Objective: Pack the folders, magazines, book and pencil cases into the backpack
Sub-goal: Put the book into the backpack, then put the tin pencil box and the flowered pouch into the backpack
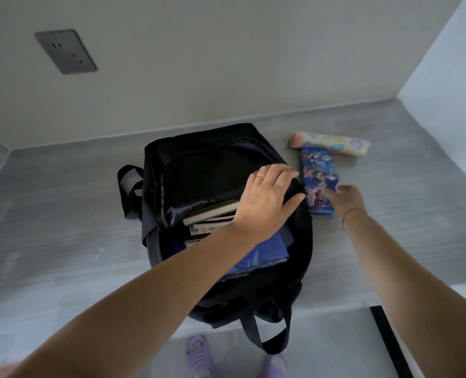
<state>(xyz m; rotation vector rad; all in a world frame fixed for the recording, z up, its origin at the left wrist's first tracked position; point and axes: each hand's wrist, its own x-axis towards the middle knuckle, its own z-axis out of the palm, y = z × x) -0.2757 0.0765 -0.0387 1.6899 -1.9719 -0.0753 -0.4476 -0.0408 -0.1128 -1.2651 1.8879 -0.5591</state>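
Observation:
A black backpack (199,165) lies open on the grey counter, its mouth toward me. Inside it I see a book and magazines (212,214) and a blue folder (259,255). My left hand (267,197) rests on the right rim of the backpack's opening, fingers curled over the edge. To the right of the bag lies a blue printed pencil case (317,173). My right hand (346,199) touches its near end; whether the fingers grip it I cannot tell. Behind it a pastel patterned pencil case (332,143) lies across the counter.
The grey counter (62,227) sits in an alcove with walls behind and on both sides. A wall socket (65,51) is at the upper left. The counter's front edge runs under the backpack, with my purple slippers (199,356) on the floor below.

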